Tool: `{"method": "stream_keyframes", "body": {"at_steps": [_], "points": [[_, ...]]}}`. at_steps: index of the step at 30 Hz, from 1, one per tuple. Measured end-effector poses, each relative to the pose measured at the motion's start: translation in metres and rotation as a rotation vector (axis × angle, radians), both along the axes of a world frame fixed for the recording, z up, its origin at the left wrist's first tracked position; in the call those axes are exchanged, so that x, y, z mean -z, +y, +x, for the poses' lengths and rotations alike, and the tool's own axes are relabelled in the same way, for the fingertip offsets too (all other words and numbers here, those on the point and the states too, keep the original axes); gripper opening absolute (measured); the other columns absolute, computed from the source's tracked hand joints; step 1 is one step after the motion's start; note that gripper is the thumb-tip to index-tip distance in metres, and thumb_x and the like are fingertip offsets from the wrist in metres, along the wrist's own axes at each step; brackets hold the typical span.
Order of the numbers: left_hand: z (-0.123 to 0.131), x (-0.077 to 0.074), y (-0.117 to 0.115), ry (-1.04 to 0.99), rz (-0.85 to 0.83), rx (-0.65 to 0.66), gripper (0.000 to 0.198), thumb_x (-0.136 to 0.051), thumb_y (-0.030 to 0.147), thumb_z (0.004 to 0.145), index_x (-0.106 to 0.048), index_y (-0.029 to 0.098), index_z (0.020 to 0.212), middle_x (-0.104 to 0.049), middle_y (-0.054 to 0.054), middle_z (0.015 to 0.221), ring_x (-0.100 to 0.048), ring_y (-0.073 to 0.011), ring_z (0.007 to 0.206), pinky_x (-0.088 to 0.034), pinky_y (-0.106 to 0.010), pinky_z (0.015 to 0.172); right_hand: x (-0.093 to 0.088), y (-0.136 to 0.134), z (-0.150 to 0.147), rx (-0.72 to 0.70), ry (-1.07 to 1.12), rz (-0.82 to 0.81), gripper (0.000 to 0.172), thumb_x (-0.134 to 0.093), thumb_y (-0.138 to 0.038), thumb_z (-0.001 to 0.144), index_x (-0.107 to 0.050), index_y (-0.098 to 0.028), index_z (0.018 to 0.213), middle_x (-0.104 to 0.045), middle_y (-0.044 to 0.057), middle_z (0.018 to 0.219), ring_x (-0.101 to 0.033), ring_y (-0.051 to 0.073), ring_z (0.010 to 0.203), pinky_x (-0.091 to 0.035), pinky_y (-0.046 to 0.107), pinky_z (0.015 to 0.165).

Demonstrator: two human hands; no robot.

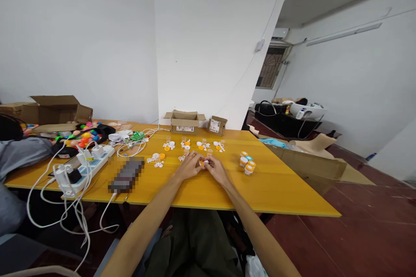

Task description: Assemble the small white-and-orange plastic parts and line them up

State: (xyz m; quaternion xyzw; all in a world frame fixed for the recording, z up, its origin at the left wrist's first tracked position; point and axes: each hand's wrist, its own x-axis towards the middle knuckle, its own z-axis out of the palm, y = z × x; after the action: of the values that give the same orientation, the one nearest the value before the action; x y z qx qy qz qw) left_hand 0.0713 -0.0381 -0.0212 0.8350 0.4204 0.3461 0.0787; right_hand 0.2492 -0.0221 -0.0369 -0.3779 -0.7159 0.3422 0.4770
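Observation:
Over the middle of the yellow table [276, 190], my left hand [189, 166] and my right hand [216, 169] meet around a small orange and white piece [203, 163]. Fingers of both hands are closed on it, and they hide part of it. Beyond the hands lie groups of small white pieces, orange and white discs and clear cups, one group [169, 145] at the back left and another [219, 145] at the back right. A further group [156, 159] is left of my left hand. Several lidded jars [248, 164] stand together to the right.
Two cardboard boxes, one wide [184, 122] and one small [217, 125], stand at the back edge. On the left are a blurred dark device [126, 175], a power strip [87, 171] with white cables, and colourful toys [85, 135]. A large carton [302, 166] is beyond the right edge.

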Motion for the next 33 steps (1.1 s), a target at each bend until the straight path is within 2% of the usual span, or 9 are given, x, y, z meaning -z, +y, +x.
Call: {"method": "stream_keyframes", "body": {"at_steps": [10, 21, 27, 33], "points": [[-0.0009, 0.0018, 0.0013, 0.027, 0.007, 0.002, 0.023, -0.069, 0.036, 0.086, -0.069, 0.028, 0.108, -0.065, -0.006, 0.107, -0.057, -0.0266, 0.11, -0.043, -0.043, 0.103, 0.0038, -0.0005, 0.0001, 0.006, -0.017, 0.022, 0.021, -0.062, -0.041, 0.077, -0.069, -0.021, 0.079, -0.072, 0.002, 0.077, -0.063, 0.019, 0.069, -0.054, 0.033, 0.069], [-0.0004, -0.0048, -0.0002, 0.058, -0.054, 0.007, 0.022, -0.066, 0.032, 0.088, -0.071, 0.028, 0.109, -0.067, -0.007, 0.107, -0.059, -0.0267, 0.107, -0.041, -0.044, 0.104, -0.0042, -0.0049, 0.0023, 0.017, -0.042, 0.032, 0.019, -0.06, -0.039, 0.076, -0.068, -0.022, 0.071, -0.07, 0.001, 0.07, -0.062, 0.02, 0.067, -0.051, 0.032, 0.068], [-0.0007, -0.0058, -0.0011, 0.038, -0.066, 0.014, 0.02, -0.065, 0.03, 0.089, -0.071, 0.027, 0.107, -0.066, -0.006, 0.104, -0.059, -0.0256, 0.105, -0.039, -0.043, 0.104, -0.0018, -0.0039, -0.0004, 0.021, 0.017, 0.004, 0.023, -0.063, -0.043, 0.076, -0.07, -0.021, 0.073, -0.072, 0.003, 0.073, -0.064, 0.021, 0.069, -0.053, 0.033, 0.068], [-0.0007, -0.0043, -0.0005, 0.005, -0.062, 0.003, 0.022, -0.074, 0.031, 0.082, -0.07, 0.026, 0.103, -0.066, -0.005, 0.107, -0.057, -0.026, 0.111, -0.038, -0.042, 0.107, -0.0024, -0.003, 0.0009, 0.063, 0.116, 0.008, 0.032, -0.067, -0.051, 0.076, -0.072, -0.02, 0.075, -0.074, 0.005, 0.075, -0.067, 0.022, 0.071, -0.055, 0.034, 0.069]]}}
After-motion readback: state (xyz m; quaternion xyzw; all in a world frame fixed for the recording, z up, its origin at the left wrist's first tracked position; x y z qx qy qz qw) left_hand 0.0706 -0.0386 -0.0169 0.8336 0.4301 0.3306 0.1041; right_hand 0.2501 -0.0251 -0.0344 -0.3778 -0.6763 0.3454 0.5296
